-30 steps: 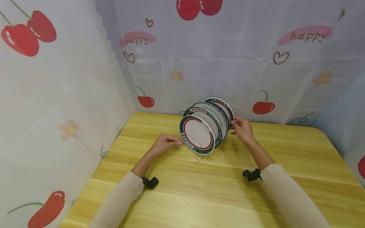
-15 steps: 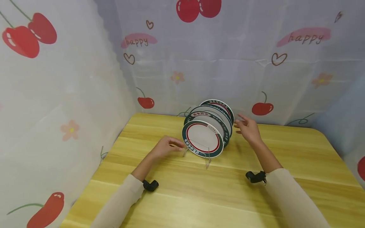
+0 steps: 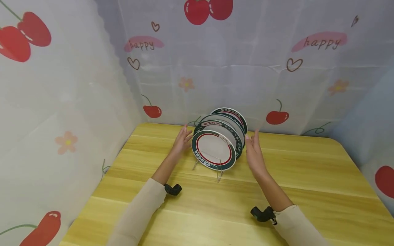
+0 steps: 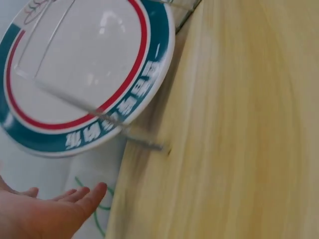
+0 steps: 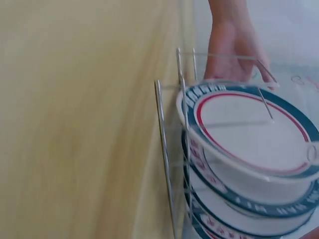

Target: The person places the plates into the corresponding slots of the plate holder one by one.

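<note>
Several white plates with dark green rims and red rings stand on edge, one behind another, in a thin wire dish rack [image 3: 220, 171]. The front plate [image 3: 212, 149] leans back and faces the head camera. My left hand [image 3: 181, 140] is beside the plates on their left, fingers extended and holding nothing; in the left wrist view this hand [image 4: 55, 211] lies palm up below the plate. On the other side, my right hand [image 3: 255, 155] points upward with straight fingers near the plates' right rims. In the right wrist view, the left hand [image 5: 232, 55] shows beyond the rack.
The rack stands on a wood-grain table [image 3: 197, 212], toward its back edge. A pale curtain [image 3: 234, 82] printed with cherries hangs close behind, and another stretch of it borders the left side. Black wrist cameras [image 3: 263, 214] sit at both sleeves.
The rack with its plates has turned to face more forward. My left hand has left the rack's front corner and moved back along the left side. The right hand's fingers have straightened beside the plates.
</note>
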The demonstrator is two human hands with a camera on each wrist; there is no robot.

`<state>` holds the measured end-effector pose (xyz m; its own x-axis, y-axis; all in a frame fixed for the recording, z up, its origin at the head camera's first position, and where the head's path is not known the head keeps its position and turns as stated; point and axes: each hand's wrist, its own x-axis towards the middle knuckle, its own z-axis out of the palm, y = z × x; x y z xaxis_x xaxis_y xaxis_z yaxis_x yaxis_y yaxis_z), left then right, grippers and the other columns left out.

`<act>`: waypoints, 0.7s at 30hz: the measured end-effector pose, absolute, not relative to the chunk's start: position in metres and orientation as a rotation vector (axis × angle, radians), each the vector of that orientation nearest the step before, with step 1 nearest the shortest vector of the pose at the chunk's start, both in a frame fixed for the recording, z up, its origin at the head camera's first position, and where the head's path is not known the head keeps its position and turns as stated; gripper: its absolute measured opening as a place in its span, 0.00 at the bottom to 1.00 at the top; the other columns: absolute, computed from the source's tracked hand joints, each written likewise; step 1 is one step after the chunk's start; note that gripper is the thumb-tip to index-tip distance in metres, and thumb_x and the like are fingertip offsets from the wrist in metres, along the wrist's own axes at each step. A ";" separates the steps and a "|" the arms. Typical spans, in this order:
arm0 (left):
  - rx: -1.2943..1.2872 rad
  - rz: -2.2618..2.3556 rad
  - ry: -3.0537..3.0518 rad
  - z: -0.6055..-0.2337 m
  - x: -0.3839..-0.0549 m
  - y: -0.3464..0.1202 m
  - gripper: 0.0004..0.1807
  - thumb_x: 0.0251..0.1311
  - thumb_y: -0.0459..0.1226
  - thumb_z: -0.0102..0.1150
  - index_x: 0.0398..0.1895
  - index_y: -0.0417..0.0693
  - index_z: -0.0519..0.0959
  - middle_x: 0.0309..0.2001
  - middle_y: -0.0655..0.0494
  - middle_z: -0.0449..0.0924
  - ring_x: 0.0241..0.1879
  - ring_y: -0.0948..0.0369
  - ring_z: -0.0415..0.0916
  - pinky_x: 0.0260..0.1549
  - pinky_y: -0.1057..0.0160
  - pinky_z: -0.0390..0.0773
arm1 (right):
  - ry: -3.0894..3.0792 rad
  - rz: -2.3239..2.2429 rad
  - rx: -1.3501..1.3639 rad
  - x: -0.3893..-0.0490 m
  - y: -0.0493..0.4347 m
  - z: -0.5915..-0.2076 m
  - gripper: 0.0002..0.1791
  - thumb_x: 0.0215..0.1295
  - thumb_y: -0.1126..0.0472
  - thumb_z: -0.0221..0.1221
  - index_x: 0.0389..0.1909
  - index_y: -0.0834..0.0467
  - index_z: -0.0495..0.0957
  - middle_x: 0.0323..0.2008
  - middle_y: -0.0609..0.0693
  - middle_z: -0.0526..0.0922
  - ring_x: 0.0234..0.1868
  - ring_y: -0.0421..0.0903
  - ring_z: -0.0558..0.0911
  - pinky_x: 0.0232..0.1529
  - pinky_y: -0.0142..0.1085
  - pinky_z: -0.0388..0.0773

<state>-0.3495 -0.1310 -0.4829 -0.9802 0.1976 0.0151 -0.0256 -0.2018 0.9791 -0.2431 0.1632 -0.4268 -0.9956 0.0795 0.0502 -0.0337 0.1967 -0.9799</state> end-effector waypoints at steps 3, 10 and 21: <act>0.208 2.385 1.738 -0.487 -0.348 -0.116 0.37 0.79 0.61 0.30 0.83 0.56 0.45 0.78 0.37 0.51 0.77 0.42 0.50 0.74 0.39 0.55 | -2.336 1.927 -0.057 -0.243 0.149 -0.433 0.44 0.78 0.32 0.36 0.81 0.42 0.24 0.82 0.48 0.29 0.81 0.49 0.34 0.80 0.52 0.32; 0.324 2.395 1.649 -0.496 -0.345 -0.096 0.42 0.77 0.64 0.27 0.83 0.49 0.46 0.81 0.47 0.47 0.80 0.53 0.42 0.79 0.52 0.43 | -2.331 1.869 -0.040 -0.249 0.137 -0.444 0.40 0.80 0.34 0.32 0.82 0.44 0.29 0.82 0.44 0.32 0.81 0.46 0.35 0.80 0.50 0.33; 0.291 2.444 1.662 -0.499 -0.342 -0.087 0.36 0.81 0.57 0.23 0.83 0.49 0.45 0.81 0.51 0.49 0.79 0.57 0.42 0.79 0.57 0.44 | -2.322 1.883 -0.053 -0.253 0.135 -0.450 0.39 0.80 0.35 0.33 0.83 0.44 0.31 0.82 0.47 0.35 0.81 0.50 0.38 0.80 0.54 0.35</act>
<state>-0.3423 -0.0866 -0.4988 -0.9662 0.2495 0.0643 -0.0320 -0.3637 0.9309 -0.2531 0.1354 -0.4495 -0.9879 0.1225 0.0953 -0.0680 0.2105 -0.9752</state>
